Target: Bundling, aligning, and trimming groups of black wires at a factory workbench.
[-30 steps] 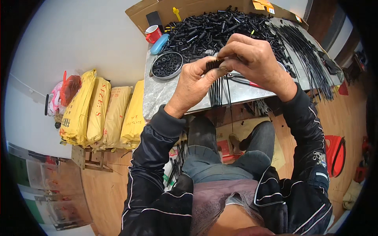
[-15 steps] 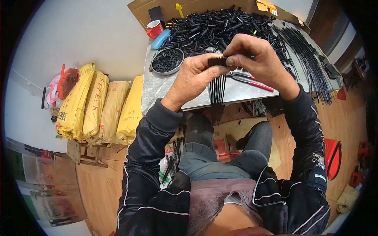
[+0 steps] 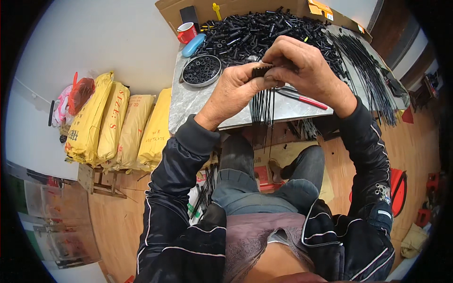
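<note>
Over the near edge of the table, my left hand (image 3: 233, 92) pinches a row of small black pieces (image 3: 260, 71) between thumb and fingers. Thin black rods (image 3: 262, 106) hang from that row toward my knees, a few of them splayed. My right hand (image 3: 309, 70) closes its thumb and fingertips on the right end of the row; its fingers hide what they grip there. Beneath my hands lies a pliers-like tool with red handles (image 3: 311, 102). Behind them spreads a big heap of black tubular parts (image 3: 264, 33).
A round tray (image 3: 214, 81) of small black rings stands left, near a blue case (image 3: 193, 45) and a red mug (image 3: 187, 33). More long black rods (image 3: 365, 70) lie at the right. Yellow sacks (image 3: 113, 122) lean beside the table, and cardboard (image 3: 288, 5) walls its back.
The right fingers have curled further over the end of the row. The hanging rods are spread wider, and the row has tilted slightly.
</note>
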A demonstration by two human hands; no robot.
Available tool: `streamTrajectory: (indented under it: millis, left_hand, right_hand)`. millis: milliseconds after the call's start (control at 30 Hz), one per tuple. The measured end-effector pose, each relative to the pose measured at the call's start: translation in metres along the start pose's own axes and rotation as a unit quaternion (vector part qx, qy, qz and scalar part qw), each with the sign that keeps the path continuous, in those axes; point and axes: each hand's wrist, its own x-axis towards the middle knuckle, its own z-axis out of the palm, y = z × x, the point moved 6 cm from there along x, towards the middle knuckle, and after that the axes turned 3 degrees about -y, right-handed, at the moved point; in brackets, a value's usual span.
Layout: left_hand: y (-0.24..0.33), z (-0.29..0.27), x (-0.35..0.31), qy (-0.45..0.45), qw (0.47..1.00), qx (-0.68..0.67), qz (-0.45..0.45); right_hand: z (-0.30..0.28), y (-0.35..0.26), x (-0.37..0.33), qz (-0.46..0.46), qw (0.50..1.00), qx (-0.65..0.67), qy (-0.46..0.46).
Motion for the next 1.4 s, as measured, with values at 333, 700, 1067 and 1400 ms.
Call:
streamTrajectory:
  millis: [333, 700, 1067, 1400]
  left_hand:
    - [-0.006, -0.004, 0.0, -0.012, 1.0, -0.011, -0.002]
    - [0.01, -0.018, 0.004, -0.008, 0.975, 0.215, 0.052]
    - [-0.002, -0.016, 0.004, -0.058, 0.985, 0.162, 0.011]
    - [-0.087, 0.02, -0.031, 0.015, 0.992, -0.014, -0.126]
  right_hand:
    - [0.001, -0.003, 0.006, -0.008, 0.998, -0.057, -0.01]
    - [0.008, -0.003, 0.008, 0.04, 0.998, -0.008, -0.04]
    - [0.009, -0.009, 0.013, 0.01, 0.999, -0.04, -0.036]
    - [0.031, -0.014, 0.017, -0.033, 0.984, -0.176, 0.013]
